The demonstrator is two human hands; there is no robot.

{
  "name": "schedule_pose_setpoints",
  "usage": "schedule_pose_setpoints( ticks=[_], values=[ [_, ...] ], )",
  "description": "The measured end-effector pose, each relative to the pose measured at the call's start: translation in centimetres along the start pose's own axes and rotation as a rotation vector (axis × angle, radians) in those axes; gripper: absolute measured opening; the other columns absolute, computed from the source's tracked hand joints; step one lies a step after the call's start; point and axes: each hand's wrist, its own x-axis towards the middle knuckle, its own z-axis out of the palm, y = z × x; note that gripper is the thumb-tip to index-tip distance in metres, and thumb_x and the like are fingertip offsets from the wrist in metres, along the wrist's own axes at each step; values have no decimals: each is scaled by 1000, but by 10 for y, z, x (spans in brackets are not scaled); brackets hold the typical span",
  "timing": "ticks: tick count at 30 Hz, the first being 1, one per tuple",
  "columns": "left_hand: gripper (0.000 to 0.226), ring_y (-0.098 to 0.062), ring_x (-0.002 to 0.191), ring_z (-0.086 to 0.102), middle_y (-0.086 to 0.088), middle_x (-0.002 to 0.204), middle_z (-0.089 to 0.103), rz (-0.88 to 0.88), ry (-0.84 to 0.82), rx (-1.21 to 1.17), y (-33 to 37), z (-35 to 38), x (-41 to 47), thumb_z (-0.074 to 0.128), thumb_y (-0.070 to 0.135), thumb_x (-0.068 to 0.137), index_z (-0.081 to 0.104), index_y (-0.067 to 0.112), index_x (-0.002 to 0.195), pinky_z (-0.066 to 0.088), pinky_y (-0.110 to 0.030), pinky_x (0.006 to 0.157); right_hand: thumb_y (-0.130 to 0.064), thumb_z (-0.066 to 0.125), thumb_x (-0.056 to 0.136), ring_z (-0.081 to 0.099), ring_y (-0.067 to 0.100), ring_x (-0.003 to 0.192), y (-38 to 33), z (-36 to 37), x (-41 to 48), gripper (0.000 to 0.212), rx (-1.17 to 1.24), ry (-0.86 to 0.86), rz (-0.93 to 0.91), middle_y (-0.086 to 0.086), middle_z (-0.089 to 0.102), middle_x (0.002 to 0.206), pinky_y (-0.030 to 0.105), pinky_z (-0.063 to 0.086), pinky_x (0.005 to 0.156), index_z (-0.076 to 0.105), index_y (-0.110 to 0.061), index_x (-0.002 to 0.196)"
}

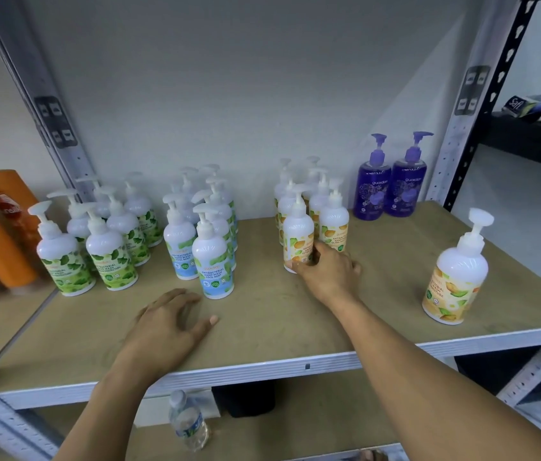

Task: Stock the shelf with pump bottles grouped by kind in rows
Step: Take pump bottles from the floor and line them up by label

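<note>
Two bare forearms reach in over the front rail. Below them, a water bottle stands on the lower level. The left hand lies low over the shelf board, fingers loosely spread and holding nothing, just in front of the blue mint bottles. I can't tell whether it rests on the wood or hovers over it.

The right hand is further in. Its thumb and fingers wrap the base of the front yellow-label bottle, which stands upright at the head of its own group.

To me this looks like the step of settling that bottle into its row. The green-leaf bottles are grouped at the left, the blue ones are beside them, and the purple bottles are at the back right.

A stray yellow-label bottle stands alone near the front right edge, well apart from its kind. I'd guess the next move is to let go here, reach right for it, and set it beside the yellow group without knocking the tall pumps.
</note>
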Motion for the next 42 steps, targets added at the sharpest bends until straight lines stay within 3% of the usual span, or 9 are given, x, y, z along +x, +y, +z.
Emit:
schedule_pose_setpoints(
  ticks=[5, 11, 17, 24, 33, 42],
  values=[
    [73, -14, 138, 42, 9, 150, 46, -12, -13, 26, 0, 0, 2, 52, 78, 79, 56, 32, 136, 32, -38, 117, -63, 68, 75, 55, 24, 111, 1, 3, 0, 48, 15, 14, -2, -9, 69, 109, 43, 34, 96, 61, -38, 116],
    [93, -14, 138, 41, 11, 151, 45, -13, -14, 48, -1, 1, 2, 32, 90, 66, 56, 33, 136, 31, -39, 117, -53, 65, 77, 58, 20, 111, 2, 2, 0, 44, 40, -16, 5, -14, 69, 111, 41, 30, 91, 57, -38, 118],
    [89, -13, 140, 39, 11, 151, 44, -15, -20, 28, 0, 1, 0, 36, 89, 70, 55, 34, 136, 29, -39, 118, -61, 66, 73, 59, 19, 104, -2, 2, -2, 45, 9, 47, 44, -15, 69, 102, 40, 24, 82, 57, -39, 112],
    [69, -13, 141, 37, 10, 153, 42, -18, -13, 40, 2, 1, 0, 51, 75, 82, 54, 34, 138, 27, -38, 119, -56, 72, 74, 62, 20, 101, -3, 4, -5, 41, 5, 117, 7, -10, 71, 101, 40, 27, 82, 60, -34, 106],
    [70, -11, 142, 36, 11, 153, 42, -17, 3, 64, -2, 5, 2, 48, 78, 81, 54, 35, 137, 26, -39, 119, -55, 71, 74, 63, 18, 98, -4, 6, -5, 36, -32, 125, 8, -10, 71, 101, 40, 29, 82, 64, -31, 99],
    [79, -11, 141, 37, 11, 152, 42, -15, 0, 78, 0, 5, 2, 41, 85, 76, 54, 35, 137, 27, -38, 118, -52, 68, 81, 64, 26, 102, -11, 1, -7, 41, -19, 54, 62, -2, 71, 103, 41, 33, 91, 57, -27, 111]
  ],
)
